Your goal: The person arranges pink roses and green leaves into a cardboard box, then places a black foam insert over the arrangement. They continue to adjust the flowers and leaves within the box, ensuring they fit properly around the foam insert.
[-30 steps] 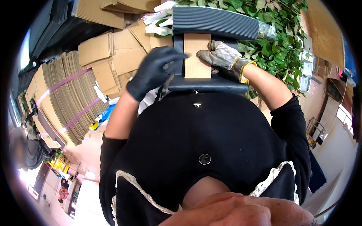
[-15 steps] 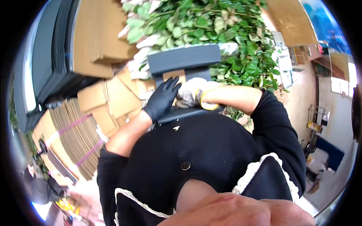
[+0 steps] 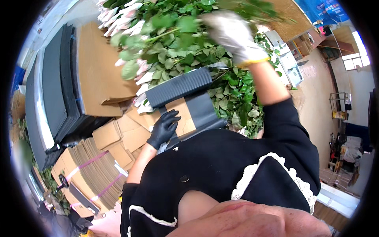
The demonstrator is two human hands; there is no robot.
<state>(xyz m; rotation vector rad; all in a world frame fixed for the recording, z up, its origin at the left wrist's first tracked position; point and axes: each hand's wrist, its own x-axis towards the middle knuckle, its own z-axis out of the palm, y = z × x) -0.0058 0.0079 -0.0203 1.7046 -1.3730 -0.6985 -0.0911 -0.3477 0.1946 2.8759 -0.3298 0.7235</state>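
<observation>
My left hand (image 3: 165,127), in a black glove, rests at the left edge of a tan cardboard piece (image 3: 184,114). Its fingers are bent slightly and apart. The cardboard lies on a dark grey sheet (image 3: 203,108) in front of my body. Behind it stands a raised, ribbed dark grey strip (image 3: 179,87). My right hand (image 3: 233,35), in a white glove with a yellow cuff, is over the heap of leafy green stems (image 3: 173,51) at the far side. Motion smears its fingers, so I cannot make out whether they hold a stem.
White-wrapped flower heads (image 3: 122,17) line the heap's left side. Large cardboard sheets (image 3: 100,67) and dark grey panels (image 3: 55,83) stand at the left. Flat cardboard pieces (image 3: 108,134) and a strapped cardboard stack (image 3: 92,168) lie nearer. A tan floor (image 3: 316,87) stretches to the right.
My right hand has left the cardboard and moved up and to the right over the leafy stems. My left hand stays by the cardboard, fingers now more bent. The whole view has turned slightly.
</observation>
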